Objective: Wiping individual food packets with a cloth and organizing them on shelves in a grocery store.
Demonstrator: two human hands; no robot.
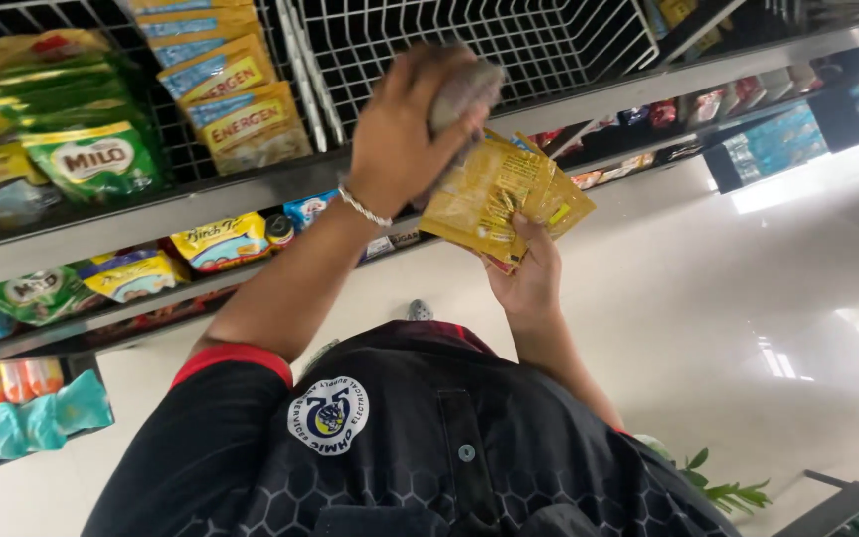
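Fingers of the left hand are curled round a small grey-brown thing that is too blurred to identify. The right hand grips a fanned bunch of yellow sachets from below, thumb side on their near edge.

Scene, largest first:
- The pale glossy floor runs to the right.
- The shelf runs across the far side, with lower tiers to the left.
- The white wire basket on the shelf, straight ahead of both hands, shows no goods in the part we can see.
- The neighbouring basket on the left holds yellow-and-blue packs, and green packs lie further left.

Progress, as we judge it: the sachets are held in the air just near of the wire basket and touch the blurred thing. None lie in the basket, so all of the bunch remains in hand. We cannot tell how many sachets there are.
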